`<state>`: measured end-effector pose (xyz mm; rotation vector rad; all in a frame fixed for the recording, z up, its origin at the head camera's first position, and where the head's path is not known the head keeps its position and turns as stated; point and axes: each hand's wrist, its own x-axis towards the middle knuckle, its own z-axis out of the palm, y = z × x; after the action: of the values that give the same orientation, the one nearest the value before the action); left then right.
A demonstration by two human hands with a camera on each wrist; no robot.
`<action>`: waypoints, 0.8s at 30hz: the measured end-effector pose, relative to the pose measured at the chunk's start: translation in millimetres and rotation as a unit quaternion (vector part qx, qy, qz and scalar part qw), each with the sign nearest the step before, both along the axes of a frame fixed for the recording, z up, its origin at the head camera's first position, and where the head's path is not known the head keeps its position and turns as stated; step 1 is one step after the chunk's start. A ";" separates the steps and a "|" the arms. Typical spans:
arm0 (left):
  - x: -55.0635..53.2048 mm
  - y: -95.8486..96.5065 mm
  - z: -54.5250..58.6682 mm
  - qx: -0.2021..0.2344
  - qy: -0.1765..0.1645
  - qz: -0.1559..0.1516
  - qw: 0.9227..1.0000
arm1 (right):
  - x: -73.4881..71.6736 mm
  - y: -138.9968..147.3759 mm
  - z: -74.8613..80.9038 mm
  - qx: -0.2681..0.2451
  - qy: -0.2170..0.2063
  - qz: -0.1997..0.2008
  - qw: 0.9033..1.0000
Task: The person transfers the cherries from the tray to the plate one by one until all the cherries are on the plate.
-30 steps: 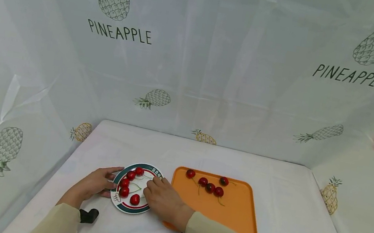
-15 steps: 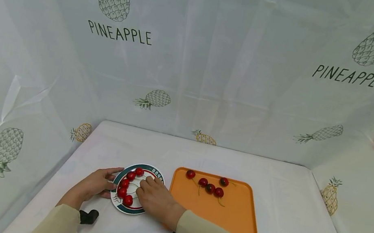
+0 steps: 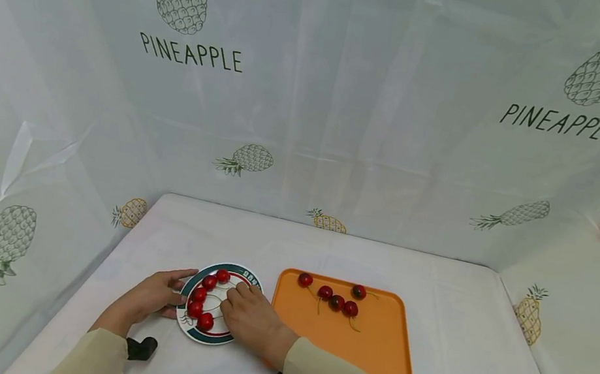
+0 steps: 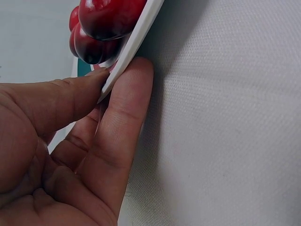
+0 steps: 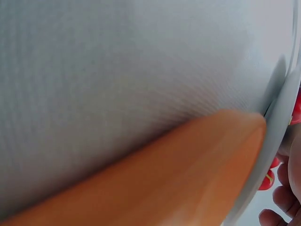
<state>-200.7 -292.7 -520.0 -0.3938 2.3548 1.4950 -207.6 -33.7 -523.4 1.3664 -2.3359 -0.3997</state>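
A white plate [image 3: 221,340] with a green rim band lies on the left of the table, and several red cherries with stems form a curve along its left side. My left hand [image 3: 153,295] pinches the plate's left edge; in the left wrist view its thumb [image 4: 70,96] lies on top and a finger [image 4: 129,94] underneath. Over the right part of the plate, my right hand [image 3: 251,318] has curled fingers and pinches the stem of the nearest cherry [image 3: 205,321]. Its fingertips are hidden in the head view.
An orange tray [image 3: 374,351] lies just right of the plate, partly under the right forearm. Several darker cherries [image 3: 337,303] lie at its far side. White cloth covers the table [image 3: 464,347], and a pineapple-print curtain [image 3: 375,127] hangs around it.
My right hand moved left and slightly down over the plate, and the nearest cherry shifted left with it to the row's end. Since half a second ago almost nothing differs. The left hand stays put.
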 end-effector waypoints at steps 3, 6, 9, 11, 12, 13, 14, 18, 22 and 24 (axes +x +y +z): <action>0.5 0.8 1.4 -0.002 -0.002 -0.002 1.000 | 0.1 2.6 3.7 0.002 -0.007 -0.005 1.000; 0.7 1.0 1.3 -0.002 -0.003 0.001 1.000 | 0.3 6.6 8.8 0.010 -0.012 -0.008 1.000; 1.0 0.9 1.5 -0.002 -0.002 0.001 1.000 | -0.2 11.8 14.6 0.012 -0.010 -0.012 1.000; 1.2 0.9 1.9 -0.002 -0.001 0.000 1.000 | -0.8 16.4 19.0 0.008 -0.006 -0.014 1.000; 1.3 0.9 2.2 -0.001 -0.001 -0.001 1.000 | -1.3 19.1 20.8 0.006 -0.005 -0.016 1.000; 1.6 1.0 2.3 -0.002 0.000 -0.002 1.000 | -1.9 22.0 22.7 0.003 -0.003 -0.018 1.000; 1.7 1.0 2.2 -0.003 0.000 -0.003 1.000 | -2.4 25.3 24.8 0.003 -0.002 -0.021 1.000; 1.7 1.3 1.7 -0.005 0.001 -0.003 1.000 | -6.2 40.4 31.1 -0.013 -0.008 -0.037 0.999; 1.4 1.4 2.0 -0.004 -0.001 -0.002 1.000 | -12.0 58.0 34.8 -0.049 -0.029 -0.057 0.997; 1.2 1.4 2.1 -0.003 -0.002 -0.003 1.000 | -14.4 67.8 37.1 -0.064 -0.033 -0.068 0.995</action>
<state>-199.5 -291.2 -518.0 -0.3913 2.3561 1.4837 -222.0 34.1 -486.3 1.1825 -2.4701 -0.2419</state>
